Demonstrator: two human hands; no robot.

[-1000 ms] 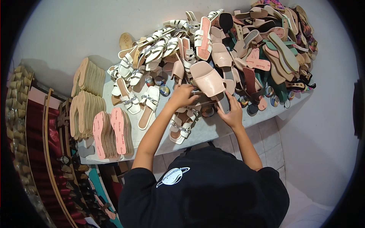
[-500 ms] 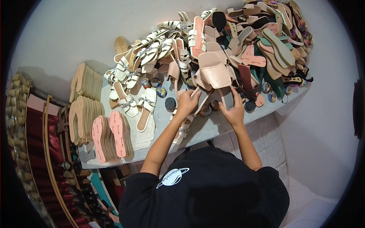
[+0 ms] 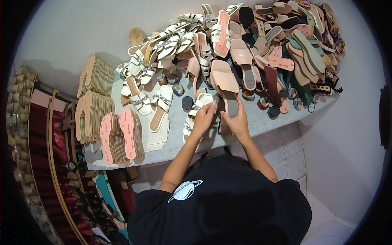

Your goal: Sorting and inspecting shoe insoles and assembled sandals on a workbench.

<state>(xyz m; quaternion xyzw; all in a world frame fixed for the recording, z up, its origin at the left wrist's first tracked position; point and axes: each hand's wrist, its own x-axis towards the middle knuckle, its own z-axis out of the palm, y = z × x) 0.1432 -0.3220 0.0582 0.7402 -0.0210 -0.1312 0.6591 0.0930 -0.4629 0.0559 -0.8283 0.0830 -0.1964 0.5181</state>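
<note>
My right hand (image 3: 237, 119) grips the heel end of a beige slide sandal (image 3: 224, 77) with a wide smooth strap; its toe points away from me. Just left of it my left hand (image 3: 205, 118) has its fingers closed at the edge of a white strappy sandal (image 3: 204, 99), which it partly covers. Under and beside the left wrist more white strap (image 3: 188, 123) shows. A similar beige slide (image 3: 243, 55) lies beyond the right hand, against the pile. What lies under the held slide's heel is mostly hidden.
White sandals (image 3: 163, 47) with silvery trim heap at the back. Mixed sandals and soles (image 3: 304, 53) pile up on the right. Pink-topped insoles (image 3: 130, 134) and tan insoles (image 3: 96, 116) stand stacked left. Round multicoloured pieces (image 3: 178, 89) dot the table (image 3: 157, 157). A rack (image 3: 53, 163) stands at left.
The held beige slide has come lower and closer to me. A second beige slide now shows lying behind it. My hands are nearer each other, and the left is over the white sandal.
</note>
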